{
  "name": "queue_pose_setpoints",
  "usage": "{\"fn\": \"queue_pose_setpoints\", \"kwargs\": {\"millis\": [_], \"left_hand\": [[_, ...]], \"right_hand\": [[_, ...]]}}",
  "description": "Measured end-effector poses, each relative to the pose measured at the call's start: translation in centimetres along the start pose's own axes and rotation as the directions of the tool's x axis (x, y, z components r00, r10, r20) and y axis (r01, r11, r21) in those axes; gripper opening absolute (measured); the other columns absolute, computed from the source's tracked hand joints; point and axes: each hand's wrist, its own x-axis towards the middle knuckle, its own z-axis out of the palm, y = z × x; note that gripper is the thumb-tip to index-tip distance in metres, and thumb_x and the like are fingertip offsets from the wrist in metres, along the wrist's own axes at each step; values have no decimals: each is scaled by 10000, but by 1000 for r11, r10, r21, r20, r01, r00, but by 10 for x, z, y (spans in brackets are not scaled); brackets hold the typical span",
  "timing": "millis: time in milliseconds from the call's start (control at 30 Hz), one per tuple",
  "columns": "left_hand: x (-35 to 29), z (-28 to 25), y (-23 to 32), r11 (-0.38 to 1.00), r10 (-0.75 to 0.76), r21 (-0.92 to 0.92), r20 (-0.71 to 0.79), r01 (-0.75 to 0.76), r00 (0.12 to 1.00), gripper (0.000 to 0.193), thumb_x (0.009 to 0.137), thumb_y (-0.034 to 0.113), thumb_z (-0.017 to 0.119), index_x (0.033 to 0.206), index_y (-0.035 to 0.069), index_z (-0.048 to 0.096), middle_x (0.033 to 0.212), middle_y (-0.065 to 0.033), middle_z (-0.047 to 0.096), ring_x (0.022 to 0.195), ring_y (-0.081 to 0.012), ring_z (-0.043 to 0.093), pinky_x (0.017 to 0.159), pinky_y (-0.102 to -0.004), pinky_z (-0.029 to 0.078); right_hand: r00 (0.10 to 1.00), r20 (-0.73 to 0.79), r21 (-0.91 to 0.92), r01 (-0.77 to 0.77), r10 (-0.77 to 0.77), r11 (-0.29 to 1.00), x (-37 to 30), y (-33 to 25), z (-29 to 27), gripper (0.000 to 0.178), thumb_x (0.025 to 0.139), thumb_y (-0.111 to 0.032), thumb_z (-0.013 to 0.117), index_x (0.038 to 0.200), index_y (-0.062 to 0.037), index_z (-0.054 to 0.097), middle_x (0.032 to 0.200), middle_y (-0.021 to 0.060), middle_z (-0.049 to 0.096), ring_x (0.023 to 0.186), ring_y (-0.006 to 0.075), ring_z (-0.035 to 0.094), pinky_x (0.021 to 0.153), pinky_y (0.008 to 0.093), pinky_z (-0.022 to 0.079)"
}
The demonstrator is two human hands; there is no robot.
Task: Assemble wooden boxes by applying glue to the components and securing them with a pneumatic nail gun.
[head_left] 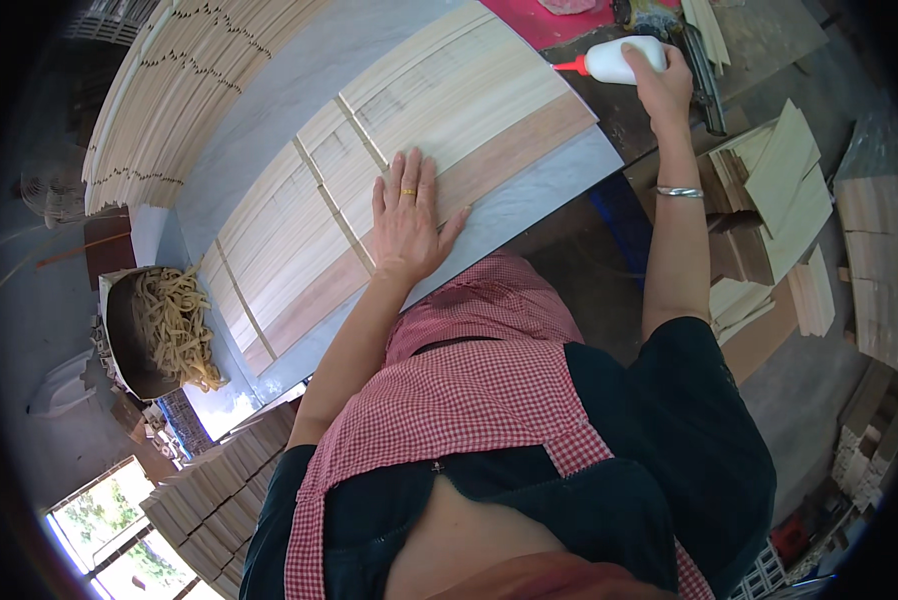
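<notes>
My left hand lies flat, fingers a little apart, on a pale wooden panel. Narrow grooves cross the panel, and a browner strip runs along its near side. At the upper right, my right hand is wrapped round a white squeeze bottle. The bottle is held on its side, and its red nozzle points left, close to the panel's right end. Beneath the panel is a grey-blue tabletop.
Many thin wooden slats stand stacked at the far left. A bin of tan strips sits by the table's left end. A dark metal tool lies beside my right hand; loose wood pieces are piled to the right.
</notes>
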Motion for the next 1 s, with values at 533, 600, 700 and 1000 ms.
{"fn": "queue_pose_setpoints", "kwargs": {"millis": [533, 600, 700, 1000], "left_hand": [[1, -1, -1, 1000, 1, -10, 18, -1, 1000, 818, 979, 577, 468, 1551, 11, 320, 1659, -163, 223, 1549, -348, 142, 1233, -527, 134], [0, -2, -1, 1000, 2, -8, 21, -2, 1000, 818, 980, 577, 464, 1552, 11, 318, 1660, -162, 219, 1549, -349, 140, 1234, -527, 131], [1, -2, -1, 1000, 2, -6, 25, -1, 1000, 818, 982, 579, 460, 1554, 12, 314, 1662, -162, 214, 1550, -350, 136, 1236, -526, 127], [1, -3, -1, 1000, -4, -10, 49, 5, 999, 823, 988, 586, 446, 1561, 13, 297, 1669, -159, 191, 1555, -347, 110, 1240, -522, 106]], "right_hand": [[1000, 3, -10, 0, 0, 1000, 35, -4, 57, 562, 814, -392, 772, 1142, 45, 644, 1028, 187, 702, 888, 276, 657, 799, 360, 538], [1000, -5, -13, -1, 1, 1000, 36, -10, 65, 568, 813, -400, 769, 1142, 47, 644, 1029, 194, 702, 894, 288, 661, 808, 371, 539], [1000, -7, -14, -6, 6, 1000, 40, -11, 72, 578, 813, -408, 766, 1145, 48, 643, 1033, 202, 702, 902, 298, 663, 817, 380, 539], [1000, 8, -28, -7, 7, 1000, 56, -7, 93, 623, 814, -438, 757, 1188, 44, 626, 1083, 216, 689, 939, 320, 664, 836, 394, 542]]}}
